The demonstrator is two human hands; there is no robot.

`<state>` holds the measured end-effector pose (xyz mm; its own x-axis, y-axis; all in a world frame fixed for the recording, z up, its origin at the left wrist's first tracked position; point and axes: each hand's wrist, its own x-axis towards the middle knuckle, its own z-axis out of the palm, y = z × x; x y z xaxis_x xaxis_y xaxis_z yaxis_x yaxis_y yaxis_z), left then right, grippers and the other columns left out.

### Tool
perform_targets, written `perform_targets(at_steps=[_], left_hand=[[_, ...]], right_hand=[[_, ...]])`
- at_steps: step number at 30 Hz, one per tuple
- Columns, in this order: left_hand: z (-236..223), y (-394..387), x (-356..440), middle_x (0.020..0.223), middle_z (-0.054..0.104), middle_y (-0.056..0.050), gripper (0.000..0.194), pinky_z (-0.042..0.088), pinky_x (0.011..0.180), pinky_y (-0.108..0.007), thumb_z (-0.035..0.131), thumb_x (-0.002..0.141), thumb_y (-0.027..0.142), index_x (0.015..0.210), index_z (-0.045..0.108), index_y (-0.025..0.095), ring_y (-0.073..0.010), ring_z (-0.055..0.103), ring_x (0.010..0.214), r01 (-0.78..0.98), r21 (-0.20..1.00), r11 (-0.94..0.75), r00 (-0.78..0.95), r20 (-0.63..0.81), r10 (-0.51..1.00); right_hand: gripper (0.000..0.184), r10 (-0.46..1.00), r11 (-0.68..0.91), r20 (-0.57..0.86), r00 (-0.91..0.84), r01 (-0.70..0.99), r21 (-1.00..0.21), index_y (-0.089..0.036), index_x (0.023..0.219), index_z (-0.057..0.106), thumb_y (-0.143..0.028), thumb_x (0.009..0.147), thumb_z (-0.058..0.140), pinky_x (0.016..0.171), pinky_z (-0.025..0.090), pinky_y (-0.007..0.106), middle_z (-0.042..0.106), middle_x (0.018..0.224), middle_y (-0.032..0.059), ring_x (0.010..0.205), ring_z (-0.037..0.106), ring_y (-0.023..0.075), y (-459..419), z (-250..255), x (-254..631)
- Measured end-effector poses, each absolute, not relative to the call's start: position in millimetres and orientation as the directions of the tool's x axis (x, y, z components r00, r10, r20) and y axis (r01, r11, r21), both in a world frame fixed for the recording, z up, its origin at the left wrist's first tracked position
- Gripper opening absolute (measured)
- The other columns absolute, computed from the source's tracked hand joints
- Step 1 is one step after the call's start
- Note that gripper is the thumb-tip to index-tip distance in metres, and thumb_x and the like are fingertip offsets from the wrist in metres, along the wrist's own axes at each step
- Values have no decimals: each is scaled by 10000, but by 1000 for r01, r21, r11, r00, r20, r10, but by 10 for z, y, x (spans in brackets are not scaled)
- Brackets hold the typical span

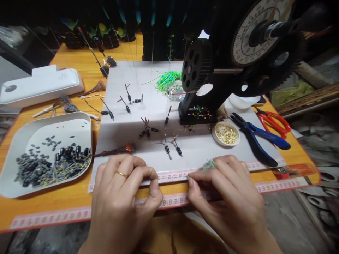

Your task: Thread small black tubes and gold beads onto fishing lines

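Note:
My left hand [124,190] rests at the near edge of the white mat [148,84], fingers curled in a pinch; what it pinches is too small to name. A gold ring sits on one finger. My right hand [227,194] is curled beside it, holding a small green object [209,164] between its fingers. Both hands lie over the pink measuring tape [172,175] stuck along the mat's edge. Several small black rigs with thin wires [167,149] lie on the mat just beyond my hands.
A white tray [16,141] of black and yellow beads sits at the left. A black geared machine with a dial [238,56] stands at the right, with a dish of gold beads [226,134], blue pliers [254,137] and red scissors [275,121] near it. A white box [39,84] lies far left.

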<state>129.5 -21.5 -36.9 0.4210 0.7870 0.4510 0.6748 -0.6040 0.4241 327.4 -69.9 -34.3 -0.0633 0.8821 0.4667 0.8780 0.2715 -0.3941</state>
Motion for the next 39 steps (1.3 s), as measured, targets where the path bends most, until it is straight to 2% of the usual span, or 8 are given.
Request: perform_targets(at_steps=[14, 22, 29, 39], left_hand=[[-383, -211, 1310, 796, 632, -67, 159, 370, 738, -427, 646, 759, 48, 802, 605, 196, -279, 522, 839, 674, 433, -599, 418, 445, 792], [-372, -206, 1325, 745, 639, -50, 146, 370, 706, -384, 658, 733, 39, 736, 628, 181, -244, 530, 788, 685, 431, -588, 399, 454, 797], [-353, -208, 1344, 731, 648, -44, 125, 383, 700, -374, 665, 742, 53, 708, 639, 170, -237, 547, 778, 706, 439, -556, 359, 456, 815], [-381, -213, 1255, 789, 622, -33, 141, 403, 716, -363, 698, 768, 75, 789, 624, 193, -226, 544, 808, 680, 409, -608, 428, 452, 783]], right_hand=[[173, 886, 269, 455, -93, 902, -339, -179, 720, 569, -37, 809, 612, 645, 331, 346, 478, 641, 11, 689, 441, 195, -694, -331, 3252], [154, 879, 307, 463, -114, 878, -367, -162, 749, 581, -45, 837, 631, 661, 326, 338, 514, 651, 15, 704, 452, 184, -679, -334, 3285], [144, 862, 308, 490, -131, 902, -301, -159, 745, 583, -69, 840, 642, 653, 318, 336, 510, 638, 7, 686, 446, 182, -685, -345, 3274], [156, 866, 311, 486, -118, 888, -339, -151, 731, 582, -44, 838, 622, 661, 314, 341, 502, 648, 17, 703, 442, 189, -680, -342, 3265]])
